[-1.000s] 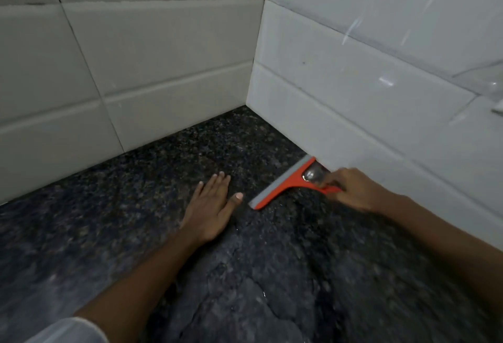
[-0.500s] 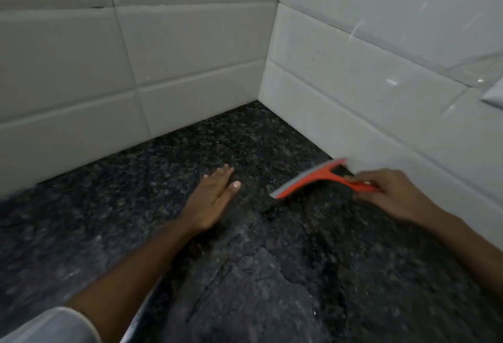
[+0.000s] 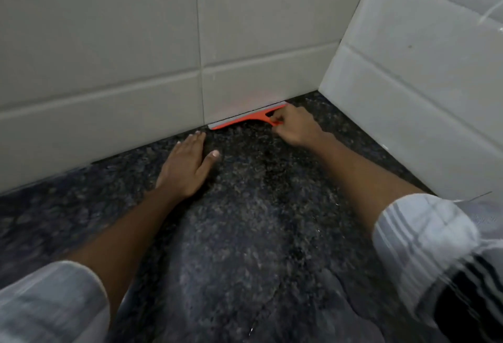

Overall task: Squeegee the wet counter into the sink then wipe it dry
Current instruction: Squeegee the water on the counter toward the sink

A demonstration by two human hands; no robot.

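Orange plastic squeegee [image 3: 246, 119] lay with its blade along the foot of the grey tiled wall [image 3: 136, 56], long axis stretching left from the right hand [image 3: 295, 127] gripping its handle; the left hand [image 3: 187, 164] pressed flat — fingers straight — on the speckled dark granite counter [image 3: 245, 233] just beside.

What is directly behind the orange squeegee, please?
The tiled wall stands right behind the squeegee; its blade lies along the wall's foot. The right hand covers the handle's end.
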